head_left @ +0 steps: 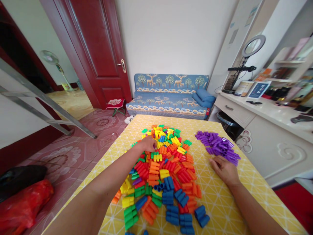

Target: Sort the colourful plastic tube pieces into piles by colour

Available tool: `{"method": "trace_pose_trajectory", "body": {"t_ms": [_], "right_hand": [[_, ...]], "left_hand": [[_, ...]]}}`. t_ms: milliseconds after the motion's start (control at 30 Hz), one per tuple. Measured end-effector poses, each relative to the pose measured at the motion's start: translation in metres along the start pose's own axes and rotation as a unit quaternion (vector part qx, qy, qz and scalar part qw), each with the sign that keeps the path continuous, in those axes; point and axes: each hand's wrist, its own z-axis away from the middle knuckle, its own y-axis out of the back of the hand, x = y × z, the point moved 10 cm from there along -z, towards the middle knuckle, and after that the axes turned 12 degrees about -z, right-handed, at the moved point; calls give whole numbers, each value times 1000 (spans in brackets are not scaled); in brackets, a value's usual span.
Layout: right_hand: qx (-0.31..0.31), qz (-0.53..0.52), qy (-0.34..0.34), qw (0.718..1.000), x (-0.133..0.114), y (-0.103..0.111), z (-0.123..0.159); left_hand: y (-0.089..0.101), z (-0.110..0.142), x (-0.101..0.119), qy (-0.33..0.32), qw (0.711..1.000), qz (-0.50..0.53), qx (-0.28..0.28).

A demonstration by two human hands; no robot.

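Note:
My left hand reaches into the far left part of a large pile of colourful plastic building blocks. Its fingers are curled downward, and what they pinch, if anything, is too small to make out. My right hand rests low over the cloth, just in front of a separate heap of purple blocks. The fingers there are loosely bent and apart, with nothing visible in them. Red, orange, yellow, green and blue ribbed blocks make up the big pile, with a purple block among them on the left.
A yellow patterned tablecloth covers the table. Beyond it stands a blue sofa. On the right is a white dresser with a ring light. A metal ladder, red bag and small stool are at left.

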Motion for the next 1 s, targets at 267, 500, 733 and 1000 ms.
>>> {"method": "trace_pose_trajectory", "body": {"t_ms": [267, 500, 733, 1000], "right_hand": [[-3, 16, -20, 1000, 7, -2, 1], [-2, 26, -9, 1000, 10, -4, 2], [-15, 58, -4, 998, 15, -7, 3], [-6, 18, 30, 999, -32, -21, -27]], "left_hand": [[18, 12, 8, -60, 993, 45, 94], [53, 42, 3, -49, 947, 204, 244], [22, 81, -31, 129, 706, 624, 308], [-14, 110, -35, 145, 383, 869, 279]]}}
